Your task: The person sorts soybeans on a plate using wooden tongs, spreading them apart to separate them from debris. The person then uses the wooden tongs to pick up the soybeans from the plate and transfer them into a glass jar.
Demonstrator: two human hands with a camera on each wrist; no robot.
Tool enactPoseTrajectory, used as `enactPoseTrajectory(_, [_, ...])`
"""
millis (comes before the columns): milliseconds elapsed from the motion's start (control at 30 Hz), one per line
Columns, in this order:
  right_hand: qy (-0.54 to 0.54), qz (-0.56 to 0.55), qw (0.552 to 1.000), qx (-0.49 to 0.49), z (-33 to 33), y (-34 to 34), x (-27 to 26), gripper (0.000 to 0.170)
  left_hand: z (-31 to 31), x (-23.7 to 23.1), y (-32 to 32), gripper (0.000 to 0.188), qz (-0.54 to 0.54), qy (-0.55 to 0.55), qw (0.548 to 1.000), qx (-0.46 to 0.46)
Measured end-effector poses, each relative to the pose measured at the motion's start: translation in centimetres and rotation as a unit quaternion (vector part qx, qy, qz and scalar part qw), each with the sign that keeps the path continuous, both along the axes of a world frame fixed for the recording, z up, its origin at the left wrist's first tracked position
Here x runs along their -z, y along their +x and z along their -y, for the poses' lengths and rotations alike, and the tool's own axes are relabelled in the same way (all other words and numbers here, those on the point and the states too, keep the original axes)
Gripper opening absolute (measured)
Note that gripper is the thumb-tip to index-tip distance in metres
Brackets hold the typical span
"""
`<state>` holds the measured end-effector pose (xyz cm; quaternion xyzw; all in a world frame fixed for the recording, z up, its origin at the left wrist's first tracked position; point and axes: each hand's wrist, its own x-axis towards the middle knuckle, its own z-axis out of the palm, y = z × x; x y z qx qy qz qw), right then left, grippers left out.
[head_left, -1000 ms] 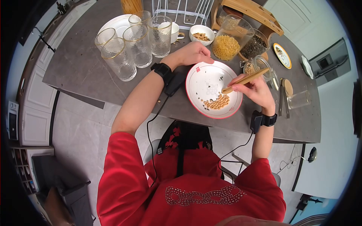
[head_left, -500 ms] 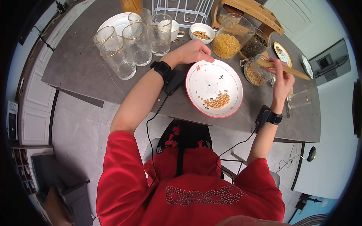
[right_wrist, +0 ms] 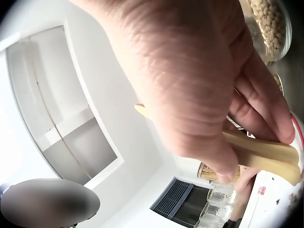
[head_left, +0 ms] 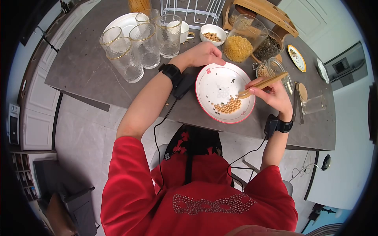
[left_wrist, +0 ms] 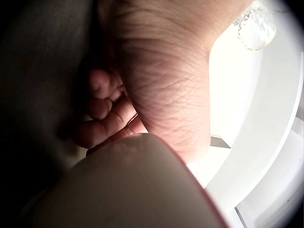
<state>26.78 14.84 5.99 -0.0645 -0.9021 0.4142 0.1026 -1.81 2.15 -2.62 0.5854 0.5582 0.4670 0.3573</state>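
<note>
My left hand (head_left: 204, 54) grips the far rim of a white plate (head_left: 210, 84) with a red edge, its fingers curled beneath the rim in the left wrist view. On the plate lie a cluster of pale yellow beans (head_left: 229, 105) and several dark seeds. My right hand (head_left: 275, 96) pinches wooden tongs (head_left: 265, 82) between thumb and fingers. The tong tips are over the plate's right side, close to the beans. In the right wrist view the two wooden arms (right_wrist: 266, 154) stand near each other. Behind the right hand is a glass jar (head_left: 262, 70) of similar beans.
Tall gold-rimmed glasses (head_left: 145, 45) stand at the left. Farther back are a white cup (head_left: 212, 33) of brownish bits, a container of yellow pasta (head_left: 238, 48) and one of dark seeds (head_left: 267, 49). A glass (head_left: 314, 105) lies at the right, beside metal tongs (head_left: 296, 103).
My right hand swung the tongs from the plate to above the bean jar, then back over the plate's right side. The left hand stays at the rim.
</note>
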Motion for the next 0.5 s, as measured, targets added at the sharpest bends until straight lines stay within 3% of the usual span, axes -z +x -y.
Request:
enactPoseTrajectory(200, [0.060,0.002,0.998,-0.007,0.3,-0.2,-0.1,0.017,0.1,0.0,-0.1,0.024,-0.008,0.009,1.000,0.003])
enactPoseTrajectory(300, [0.083,-0.003,0.996,0.036,0.2,0.0,-0.4,0.017,-0.3,0.0,-0.2,0.024,-0.023,0.007,1.000,-0.003])
enactPoseTrajectory(400, [0.033,-0.178,0.969,0.166,-1.3,0.5,-0.1,0.018,-0.2,0.1,-0.3,0.024,-0.020,0.018,1.000,-0.006])
enactPoseTrajectory(500, [0.011,-0.347,0.885,0.312,-2.9,0.4,-0.7,0.026,0.0,0.1,-0.3,0.025,-0.037,0.007,0.999,-0.011])
